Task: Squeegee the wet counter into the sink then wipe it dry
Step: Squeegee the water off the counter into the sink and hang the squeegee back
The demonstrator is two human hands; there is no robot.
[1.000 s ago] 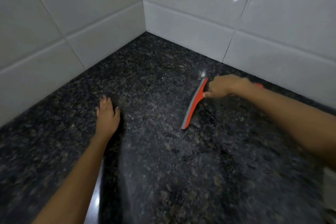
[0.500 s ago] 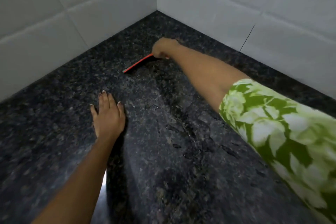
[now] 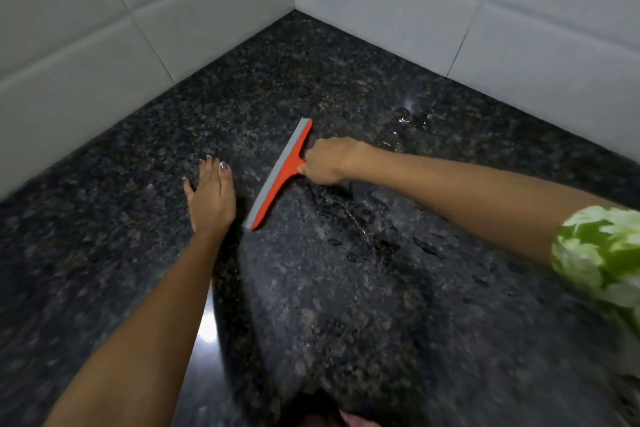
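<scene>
— What is held by the right hand [image 3: 327, 160]?

— The orange squeegee [image 3: 281, 173] is held by it. The grip is closed around the handle, which is almost fully hidden inside the fist. The blade is seen just to the left of the grip, with its grey rubber edge turned away from the fist, and it is laid on the counter [image 3: 104, 236] at a slant: one end is placed beyond the grip, toward the corner of the tiled walls [image 3: 207, 10], the other end is placed nearer to the person.

— And the left hand [image 3: 211, 198]?

— It is laid flat on the counter, the fingers stretched out and nothing held, so this grip is open. It is found just beside the near end of the blade, on the side opposite to the right grip. Whether the blade is touched by it cannot be told.

— Where is water seen?

— Drops and thin streaks [image 3: 349, 222] are seen on the dark speckled stone behind the right grip and under the forearm. A small shining puddle [image 3: 408, 116] is seen beyond the grip, near the right wall. A green and white patterned sleeve [image 3: 599, 253] is seen at the right edge.
</scene>
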